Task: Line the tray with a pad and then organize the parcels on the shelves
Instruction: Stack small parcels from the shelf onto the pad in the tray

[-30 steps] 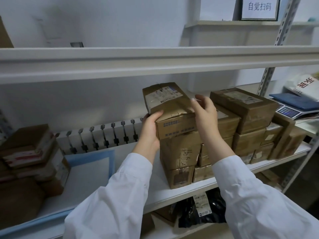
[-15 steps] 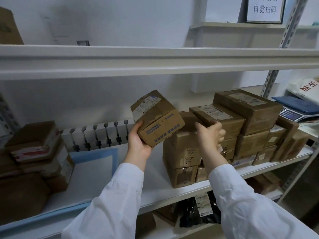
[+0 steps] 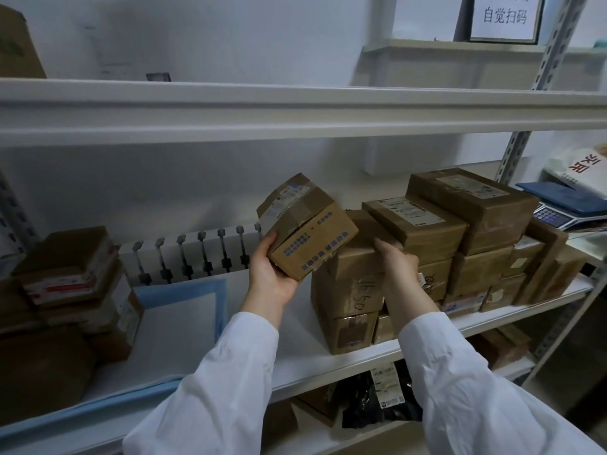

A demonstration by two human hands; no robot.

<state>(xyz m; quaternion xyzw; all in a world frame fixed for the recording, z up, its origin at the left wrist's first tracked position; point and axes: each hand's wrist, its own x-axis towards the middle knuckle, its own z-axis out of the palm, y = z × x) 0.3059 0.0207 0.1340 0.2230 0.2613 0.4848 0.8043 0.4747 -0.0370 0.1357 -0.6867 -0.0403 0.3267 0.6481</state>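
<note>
Head cam, looking down two white sleeves at the middle shelf (image 3: pixel 295 351). The left grip (image 3: pixel 272 277) is wrapped round a small cardboard parcel (image 3: pixel 308 228), with the palm under its lower left corner, the thumb up the near side and the fingers tucked underneath out of sight. That parcel is up off the shelf board and tipped at an angle, just left of the top of the nearest brown stack (image 3: pixel 348 300). Its right corner sits right by the top box, but I can't tell if they touch. It's a plain brown carton with tape along the seam, a white shipping label on the face turned up and left, and rows of blue print on the face toward the camera.

The right grip (image 3: pixel 397 267) is on the top front of that stack's upper box, fingers reaching over the top. It's too blurry to say whether it's clamping or only resting there. There's marker scribble on the box front.

More parcels (image 3: pixel 473 211) are stacked in rows to the right. Left of the hands a white pad (image 3: pixel 177 323) with a blue border lies flat on the shelf, and another pile of boxes (image 3: pixel 65 274) stands at its left side.
</note>
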